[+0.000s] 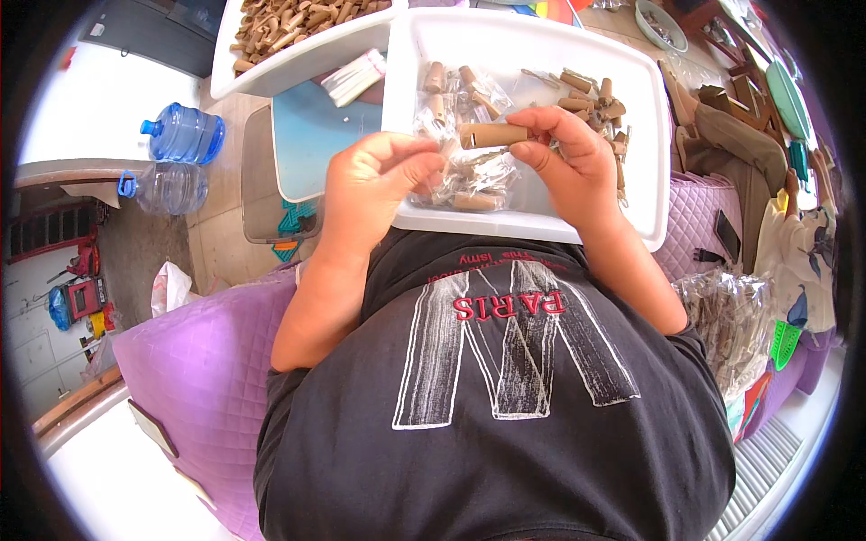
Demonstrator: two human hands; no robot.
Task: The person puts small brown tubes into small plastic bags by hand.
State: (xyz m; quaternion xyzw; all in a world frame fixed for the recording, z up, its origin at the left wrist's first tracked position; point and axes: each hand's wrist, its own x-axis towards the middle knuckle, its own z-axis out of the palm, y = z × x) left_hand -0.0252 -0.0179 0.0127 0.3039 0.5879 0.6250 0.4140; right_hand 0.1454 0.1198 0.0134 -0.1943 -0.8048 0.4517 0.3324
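Note:
Over a white plastic tub (541, 56) my right hand (577, 171) pinches a short brown tube (492, 136) between thumb and fingers, its far end pointing left, with a small notch in it. My left hand (370, 185) is closed just left of the tube, thumb against fingertips. Clear plastic lies right behind those fingertips, so what they grip cannot be made out. Below both hands, small clear bags (478, 176) with brown tubes inside lie on the tub's left side. Several loose brown tubes (579, 83), some with thin metallic-looking pieces, are on its right side.
Another white bin (307, 68) at the upper left holds many brown pieces (289, 22). Next to it is a bundle of flat clear bags (354, 78). Blue water jugs (185, 133) stand far left. A phone (727, 236) and a large filled plastic bag (731, 316) are at right.

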